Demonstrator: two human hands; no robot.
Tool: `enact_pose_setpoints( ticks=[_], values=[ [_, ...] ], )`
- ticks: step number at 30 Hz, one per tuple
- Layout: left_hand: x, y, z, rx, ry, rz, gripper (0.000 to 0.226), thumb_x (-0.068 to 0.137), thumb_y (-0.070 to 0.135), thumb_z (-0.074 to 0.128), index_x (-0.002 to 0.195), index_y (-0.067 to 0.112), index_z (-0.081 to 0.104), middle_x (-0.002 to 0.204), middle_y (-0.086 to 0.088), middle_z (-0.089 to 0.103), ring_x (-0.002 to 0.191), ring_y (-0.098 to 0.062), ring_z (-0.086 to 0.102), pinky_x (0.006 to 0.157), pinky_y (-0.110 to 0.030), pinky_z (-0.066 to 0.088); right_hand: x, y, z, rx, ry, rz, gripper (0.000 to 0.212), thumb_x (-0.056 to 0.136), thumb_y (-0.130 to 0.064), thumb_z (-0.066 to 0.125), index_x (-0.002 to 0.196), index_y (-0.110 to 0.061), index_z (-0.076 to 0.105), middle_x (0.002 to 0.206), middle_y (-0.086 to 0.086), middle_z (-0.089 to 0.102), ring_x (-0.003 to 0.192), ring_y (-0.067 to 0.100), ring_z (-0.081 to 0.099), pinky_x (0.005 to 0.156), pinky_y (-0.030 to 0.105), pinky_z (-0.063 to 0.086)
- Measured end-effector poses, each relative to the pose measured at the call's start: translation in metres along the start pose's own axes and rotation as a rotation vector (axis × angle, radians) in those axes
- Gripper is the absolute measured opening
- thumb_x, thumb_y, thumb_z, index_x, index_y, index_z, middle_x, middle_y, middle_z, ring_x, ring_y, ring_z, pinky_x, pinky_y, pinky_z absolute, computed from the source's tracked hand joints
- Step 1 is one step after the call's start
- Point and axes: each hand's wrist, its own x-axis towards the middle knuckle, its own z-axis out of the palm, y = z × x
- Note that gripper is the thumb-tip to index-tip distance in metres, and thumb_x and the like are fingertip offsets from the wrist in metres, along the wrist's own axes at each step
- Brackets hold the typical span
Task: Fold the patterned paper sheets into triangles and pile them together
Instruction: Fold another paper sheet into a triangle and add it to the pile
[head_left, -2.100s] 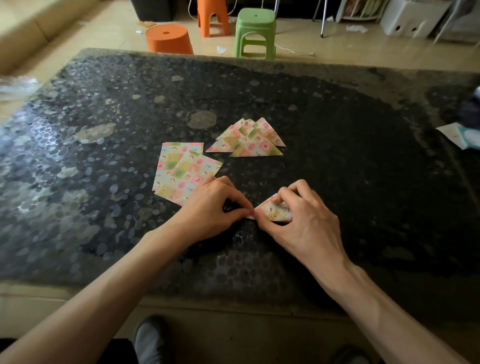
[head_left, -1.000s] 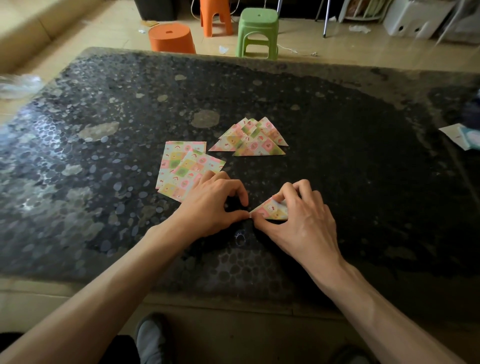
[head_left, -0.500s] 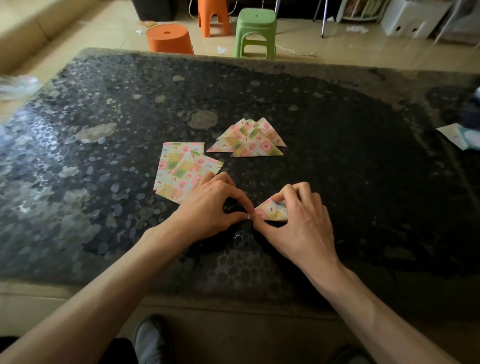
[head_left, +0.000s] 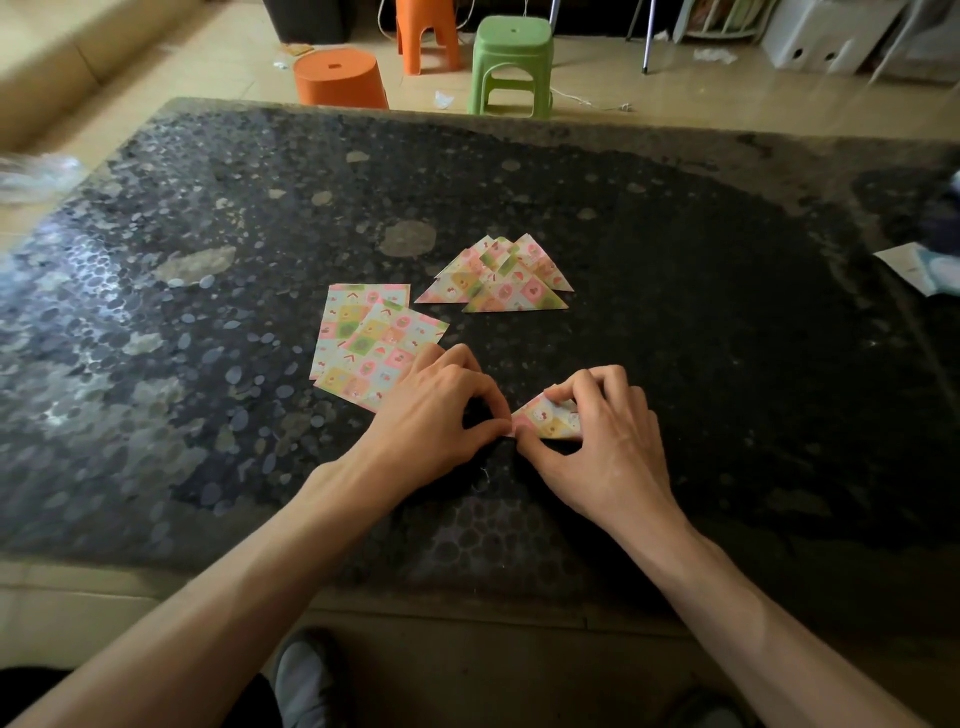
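Observation:
A small folded triangle of patterned paper (head_left: 546, 422) lies on the dark table (head_left: 727, 322) near the front. My left hand (head_left: 434, 415) pinches its left tip between thumb and forefinger. My right hand (head_left: 602, 441) holds the triangle with curled fingers on top and the thumb at its lower edge, hiding its right part. Flat patterned sheets (head_left: 371, 345) lie overlapped just left of my left hand. A pile of folded triangles (head_left: 501, 278) sits further back, in the middle of the table.
A white and pale blue packet (head_left: 922, 267) lies at the table's right edge. Beyond the far edge stand an orange tub (head_left: 340, 78), an orange stool (head_left: 426, 34) and a green stool (head_left: 511, 62). My shoe (head_left: 301, 680) shows below the near edge.
Both hands have stayed on the small triangle, with only slight shifts of the fingers along its left tip. The flat sheets and the pile have not moved.

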Motion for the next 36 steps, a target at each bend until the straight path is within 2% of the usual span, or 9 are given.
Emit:
enact_pose_setpoints(
  ticks=[5,12,19,22,28,32,36],
  values=[
    [0.002,0.001,0.001,-0.040,-0.029,0.019,0.015,0.088,0.053,0.072,0.100,0.044,0.071,0.106,0.017,0.046,0.104,-0.009,0.041,0.087,-0.030,0.045,0.000,0.000,-0.001,-0.008,-0.008,-0.003,0.046,0.085,-0.070,0.061,0.113,-0.035,0.048,0.127,-0.009,0.037,0.110,0.012,0.043,0.088,0.028,0.039],
    [0.004,0.003,-0.002,-0.069,-0.091,0.006,0.012,0.091,0.047,0.070,0.101,0.055,0.070,0.106,0.017,0.044,0.104,-0.009,0.037,0.086,-0.028,0.039,0.002,0.004,-0.005,0.016,-0.064,-0.003,0.044,0.087,-0.063,0.066,0.117,-0.036,0.049,0.128,-0.010,0.035,0.113,0.012,0.042,0.089,0.027,0.036],
    [0.006,0.008,-0.003,-0.093,-0.149,-0.013,0.011,0.095,0.042,0.068,0.101,0.050,0.069,0.110,0.015,0.044,0.109,-0.010,0.039,0.089,-0.026,0.034,-0.004,0.002,-0.001,-0.013,-0.012,-0.016,0.043,0.090,-0.056,0.065,0.123,-0.035,0.047,0.131,-0.007,0.034,0.113,0.014,0.044,0.091,0.031,0.040],
    [0.006,0.011,0.002,-0.066,-0.126,-0.012,0.010,0.093,0.045,0.069,0.103,0.044,0.070,0.112,0.014,0.044,0.110,-0.010,0.040,0.094,-0.029,0.039,-0.003,0.003,-0.002,-0.006,-0.029,-0.011,0.045,0.090,-0.057,0.065,0.125,-0.035,0.047,0.132,-0.008,0.034,0.114,0.014,0.044,0.093,0.031,0.042],
    [0.009,0.014,0.001,-0.057,-0.121,-0.023,0.008,0.091,0.045,0.072,0.097,0.045,0.068,0.111,0.014,0.044,0.110,-0.012,0.041,0.096,-0.032,0.040,-0.003,0.009,-0.008,0.046,0.043,-0.064,0.031,0.091,-0.052,0.067,0.116,-0.034,0.062,0.123,-0.011,0.044,0.109,0.011,0.047,0.090,0.031,0.048],
    [0.012,0.018,0.000,-0.080,-0.161,-0.023,0.012,0.091,0.044,0.073,0.095,0.050,0.063,0.112,0.014,0.044,0.113,-0.011,0.040,0.098,-0.031,0.039,-0.001,0.019,-0.011,0.008,0.076,-0.097,0.040,0.086,-0.064,0.060,0.110,-0.033,0.067,0.118,-0.010,0.050,0.106,0.012,0.046,0.087,0.033,0.048],
    [0.013,0.019,-0.001,-0.076,-0.179,-0.025,0.010,0.092,0.042,0.072,0.101,0.047,0.068,0.113,0.015,0.046,0.114,-0.012,0.042,0.098,-0.030,0.040,-0.002,0.019,-0.008,0.011,0.077,-0.094,0.042,0.085,-0.066,0.058,0.111,-0.033,0.066,0.120,-0.009,0.049,0.107,0.013,0.046,0.086,0.033,0.048]
  ],
)
